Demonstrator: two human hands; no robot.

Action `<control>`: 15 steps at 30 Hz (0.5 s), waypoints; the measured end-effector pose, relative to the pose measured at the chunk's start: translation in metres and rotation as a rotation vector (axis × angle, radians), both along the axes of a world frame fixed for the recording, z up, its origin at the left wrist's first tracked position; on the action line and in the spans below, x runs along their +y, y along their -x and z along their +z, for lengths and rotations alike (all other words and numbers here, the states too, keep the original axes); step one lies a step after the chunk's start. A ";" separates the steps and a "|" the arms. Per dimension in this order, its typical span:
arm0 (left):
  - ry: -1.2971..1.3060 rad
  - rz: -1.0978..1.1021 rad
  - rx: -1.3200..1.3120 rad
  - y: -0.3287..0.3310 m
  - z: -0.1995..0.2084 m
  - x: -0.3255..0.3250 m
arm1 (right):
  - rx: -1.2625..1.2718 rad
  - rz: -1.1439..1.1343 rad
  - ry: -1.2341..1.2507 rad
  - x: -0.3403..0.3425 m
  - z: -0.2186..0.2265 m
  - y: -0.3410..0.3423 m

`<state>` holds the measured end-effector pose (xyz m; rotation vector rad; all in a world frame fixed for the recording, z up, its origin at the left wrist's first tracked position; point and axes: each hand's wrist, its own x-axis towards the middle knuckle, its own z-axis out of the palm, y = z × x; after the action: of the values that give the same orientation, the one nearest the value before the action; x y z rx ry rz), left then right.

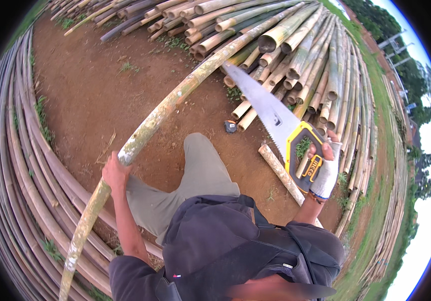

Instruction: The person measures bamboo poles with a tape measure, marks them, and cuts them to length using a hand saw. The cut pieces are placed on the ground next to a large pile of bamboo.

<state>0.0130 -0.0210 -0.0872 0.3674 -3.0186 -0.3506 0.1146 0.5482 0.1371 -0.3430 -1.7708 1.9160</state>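
My left hand (116, 171), bare, is wrapped round a long mottled bamboo pole (148, 131). The pole runs from the lower left up to the bamboo pile at the top. My right hand (327, 163), in a white glove with bare fingertips, grips the yellow and black handle of a hand saw (270, 109). The saw's blade points up and to the left, its tip close to the pole's right side; whether it touches cannot be made out. Its toothed edge faces down and left.
A large pile of cut bamboo poles (308, 65) fills the top and right. More long poles (22, 165) lie along the left. A short bamboo piece (281, 173) and a small black and orange tape measure (230, 126) rest on the brown dirt (90, 85).
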 end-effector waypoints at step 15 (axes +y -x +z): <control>0.066 0.023 -0.011 0.011 0.013 0.031 | 0.125 0.645 0.070 -0.154 -0.056 0.059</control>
<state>0.0023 0.0100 -0.0739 0.4005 -3.0253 -0.2469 0.0560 0.3946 0.0814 0.3689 -1.8749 2.3631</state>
